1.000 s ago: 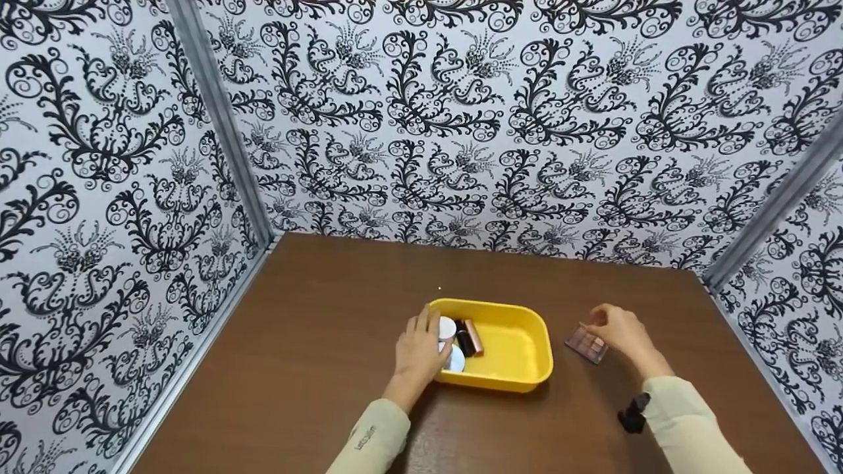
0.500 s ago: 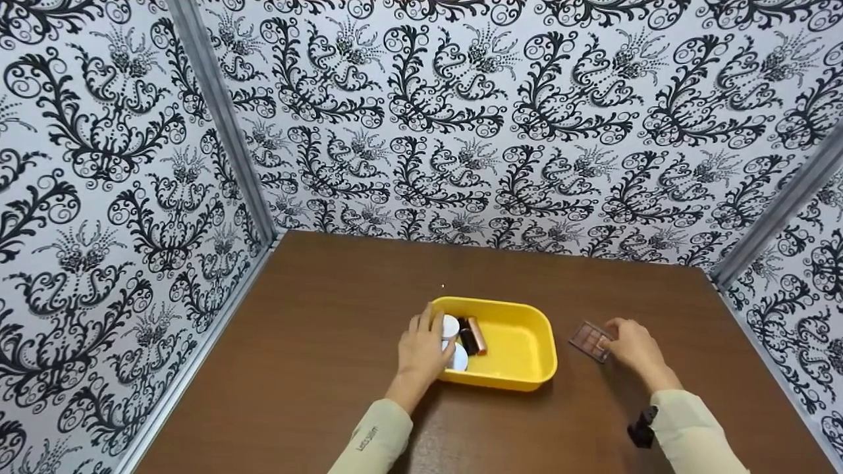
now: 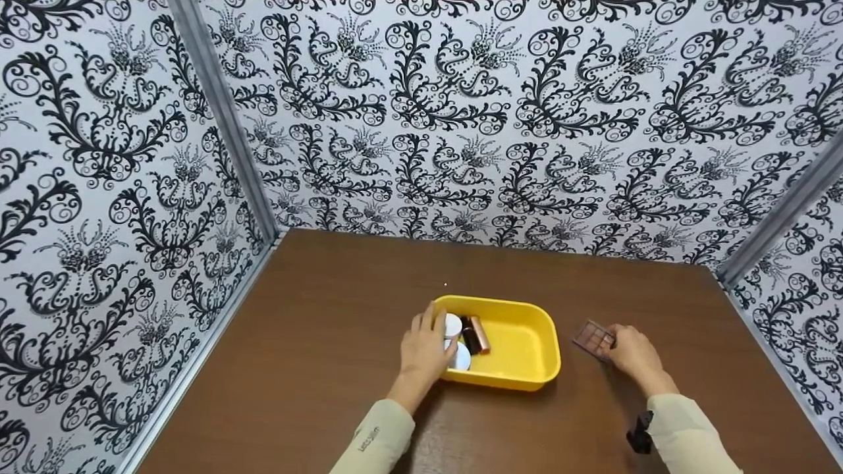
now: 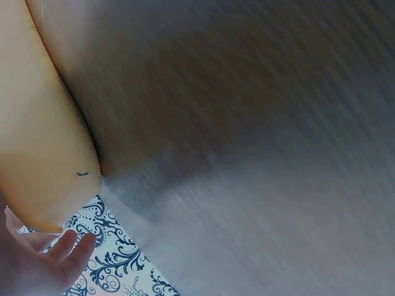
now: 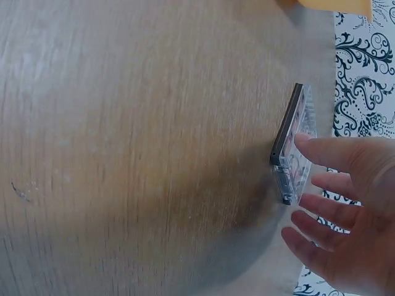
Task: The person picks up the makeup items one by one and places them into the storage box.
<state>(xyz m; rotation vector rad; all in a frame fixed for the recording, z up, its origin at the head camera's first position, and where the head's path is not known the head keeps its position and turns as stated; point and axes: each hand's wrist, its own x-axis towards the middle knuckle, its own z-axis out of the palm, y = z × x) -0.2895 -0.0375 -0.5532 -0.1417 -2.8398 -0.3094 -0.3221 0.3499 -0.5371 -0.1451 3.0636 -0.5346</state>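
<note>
My left hand (image 3: 421, 349) grips the left end of a yellow plastic bin (image 3: 520, 378), its thumb reaching over the rim. Inside, beside that hand, are two white round lids (image 3: 461, 357), a black tube (image 3: 471, 337) and a rose-gold tube (image 3: 480, 336). The hand partly covers the white ones. To the right of the bin, my right hand (image 3: 632, 352) pinches an eyeshadow palette (image 3: 593, 339) by its right edge. In the right wrist view, the palette (image 5: 295, 132) stands tilted, thumb on its clear face and other fingers spread behind it.
Both hands are over a brown wooden table (image 3: 329, 316). Black-and-white patterned walls (image 3: 474, 131) enclose it at the back and sides, with grey metal strips (image 3: 227, 125) at the corners.
My right hand has come down to the palette's right edge and now pinches and tilts it. The left hand stays at the bin, which appears slightly further right.
</note>
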